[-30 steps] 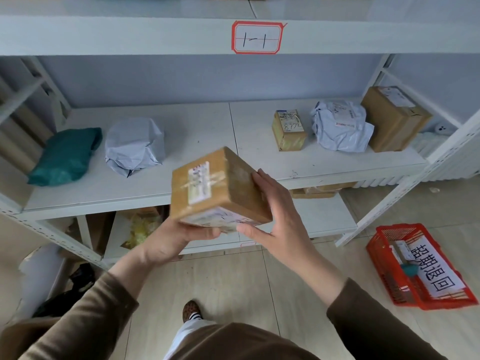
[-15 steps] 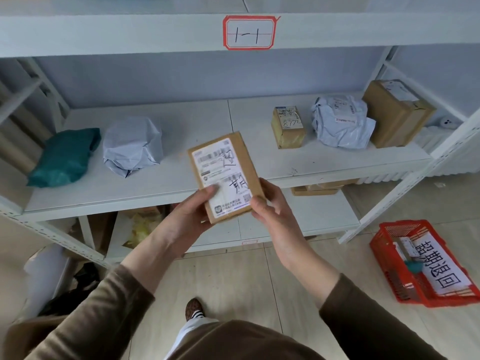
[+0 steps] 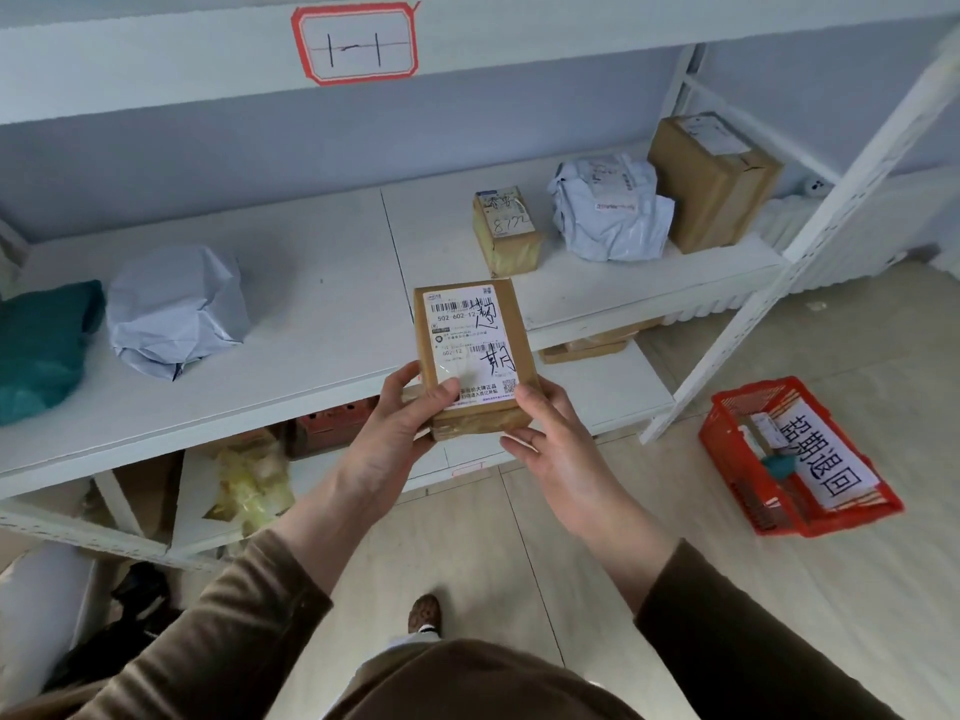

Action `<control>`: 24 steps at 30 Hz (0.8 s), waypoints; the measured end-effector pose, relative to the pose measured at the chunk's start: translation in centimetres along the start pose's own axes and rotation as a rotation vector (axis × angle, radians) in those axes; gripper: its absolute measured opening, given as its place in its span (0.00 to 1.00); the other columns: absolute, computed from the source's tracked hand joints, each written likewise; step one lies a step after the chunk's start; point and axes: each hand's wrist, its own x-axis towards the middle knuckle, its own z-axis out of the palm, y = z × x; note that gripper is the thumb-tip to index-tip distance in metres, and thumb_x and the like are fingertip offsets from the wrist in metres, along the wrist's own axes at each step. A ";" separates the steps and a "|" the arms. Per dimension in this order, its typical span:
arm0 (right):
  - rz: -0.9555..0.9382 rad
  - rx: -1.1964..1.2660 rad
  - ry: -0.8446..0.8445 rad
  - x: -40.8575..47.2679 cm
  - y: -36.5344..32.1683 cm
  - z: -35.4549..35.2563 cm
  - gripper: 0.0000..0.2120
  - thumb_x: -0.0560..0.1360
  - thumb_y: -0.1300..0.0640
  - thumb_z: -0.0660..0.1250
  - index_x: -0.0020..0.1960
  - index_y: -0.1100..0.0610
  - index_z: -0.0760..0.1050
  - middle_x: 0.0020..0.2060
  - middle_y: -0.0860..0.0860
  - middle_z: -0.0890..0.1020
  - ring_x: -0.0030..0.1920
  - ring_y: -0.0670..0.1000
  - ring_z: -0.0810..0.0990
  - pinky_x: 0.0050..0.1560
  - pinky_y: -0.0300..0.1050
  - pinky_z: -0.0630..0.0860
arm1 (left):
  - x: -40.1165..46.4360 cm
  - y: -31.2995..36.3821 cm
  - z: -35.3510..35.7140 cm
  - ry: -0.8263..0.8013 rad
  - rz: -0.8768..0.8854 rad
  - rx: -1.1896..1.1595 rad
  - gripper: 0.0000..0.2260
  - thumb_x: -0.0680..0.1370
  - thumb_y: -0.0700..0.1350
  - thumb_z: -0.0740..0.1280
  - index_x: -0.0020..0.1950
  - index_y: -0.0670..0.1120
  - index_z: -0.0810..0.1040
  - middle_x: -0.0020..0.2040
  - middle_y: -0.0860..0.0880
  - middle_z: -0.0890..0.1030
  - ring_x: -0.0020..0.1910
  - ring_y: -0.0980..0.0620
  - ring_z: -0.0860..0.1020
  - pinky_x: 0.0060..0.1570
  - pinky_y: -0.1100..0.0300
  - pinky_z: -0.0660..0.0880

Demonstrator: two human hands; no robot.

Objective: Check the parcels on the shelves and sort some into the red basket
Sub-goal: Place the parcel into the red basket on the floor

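Note:
I hold a small brown cardboard parcel in front of the shelf, its white shipping label with black handwriting facing me. My left hand grips its lower left corner, thumb on the label. My right hand holds the lower right edge from below. The red basket sits on the floor at the right, with a white paper sign and a few small items inside.
On the white shelf lie a teal bag, a grey poly bag, a small taped box, another grey bag and a bigger cardboard box. More boxes lie on the lower shelf. A white slanted upright stands at the right.
The parcel was turned from its side to label-up and now faces me squarely, held slightly lower. Both hands shifted to its lower end.

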 end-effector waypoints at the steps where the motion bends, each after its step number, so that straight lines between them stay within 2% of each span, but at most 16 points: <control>1: 0.006 0.006 0.022 0.0 0.0 -0.6 0.29 0.72 0.42 0.74 0.70 0.48 0.72 0.52 0.47 0.88 0.62 0.53 0.83 0.68 0.51 0.75 | 0.4 -0.1 0.6 -0.013 -0.008 0.014 0.33 0.73 0.51 0.78 0.75 0.52 0.71 0.60 0.48 0.87 0.62 0.49 0.84 0.74 0.46 0.71; 4: 0.017 0.019 0.096 0.0 -0.2 -2.5 0.29 0.71 0.41 0.74 0.70 0.48 0.72 0.55 0.48 0.87 0.63 0.54 0.82 0.67 0.51 0.76 | 2.0 -0.8 2.4 -0.058 -0.042 0.074 0.31 0.75 0.51 0.76 0.76 0.52 0.69 0.59 0.51 0.87 0.60 0.51 0.85 0.74 0.46 0.71; 8: 0.018 0.037 0.237 -0.2 -0.4 -5.3 0.27 0.72 0.39 0.73 0.68 0.47 0.73 0.56 0.49 0.87 0.63 0.54 0.83 0.66 0.53 0.77 | 4.6 -1.6 5.2 -0.161 -0.097 0.138 0.35 0.74 0.53 0.77 0.78 0.51 0.68 0.60 0.52 0.87 0.58 0.53 0.86 0.72 0.46 0.73; 10: 0.018 0.065 0.327 -0.6 -0.6 -6.7 0.25 0.73 0.41 0.73 0.68 0.46 0.74 0.56 0.50 0.86 0.62 0.54 0.83 0.62 0.51 0.80 | 5.7 -2.1 7.1 -0.203 -0.124 0.159 0.33 0.74 0.53 0.75 0.77 0.50 0.69 0.58 0.52 0.88 0.55 0.53 0.87 0.70 0.47 0.75; 12: 0.008 0.098 0.387 -1.2 -0.9 -8.4 0.20 0.77 0.44 0.71 0.67 0.47 0.75 0.53 0.47 0.86 0.59 0.53 0.84 0.57 0.49 0.80 | 6.9 -3.0 9.2 -0.250 -0.164 0.180 0.31 0.75 0.52 0.75 0.76 0.50 0.70 0.58 0.50 0.88 0.54 0.51 0.87 0.67 0.48 0.77; 14: -0.008 0.121 0.427 -1.9 -1.1 -10.5 0.18 0.79 0.47 0.69 0.67 0.48 0.75 0.50 0.45 0.87 0.55 0.50 0.85 0.57 0.49 0.79 | 7.9 -4.0 11.4 -0.293 -0.201 0.208 0.29 0.77 0.51 0.75 0.76 0.50 0.70 0.57 0.49 0.88 0.57 0.48 0.86 0.66 0.48 0.78; 18: -0.015 0.173 0.500 -3.5 -1.4 -15.1 0.21 0.78 0.46 0.70 0.69 0.49 0.74 0.51 0.45 0.87 0.54 0.49 0.83 0.56 0.49 0.78 | 9.0 -6.2 16.2 -0.351 -0.275 0.244 0.31 0.76 0.53 0.77 0.76 0.50 0.69 0.58 0.48 0.88 0.61 0.45 0.84 0.70 0.43 0.75; 22: -0.017 0.214 0.565 -4.7 -1.9 -20.2 0.22 0.78 0.46 0.70 0.70 0.50 0.74 0.55 0.48 0.87 0.57 0.52 0.83 0.57 0.50 0.78 | 9.6 -8.4 21.9 -0.395 -0.312 0.297 0.30 0.77 0.52 0.75 0.75 0.49 0.69 0.59 0.47 0.87 0.56 0.47 0.84 0.63 0.48 0.78; 24: -0.019 0.230 0.590 -5.3 -2.6 -23.4 0.22 0.78 0.46 0.70 0.70 0.49 0.74 0.57 0.49 0.86 0.58 0.53 0.83 0.58 0.51 0.79 | 10.1 -9.8 25.3 -0.417 -0.330 0.318 0.30 0.76 0.53 0.75 0.76 0.49 0.69 0.62 0.45 0.86 0.51 0.50 0.83 0.69 0.40 0.73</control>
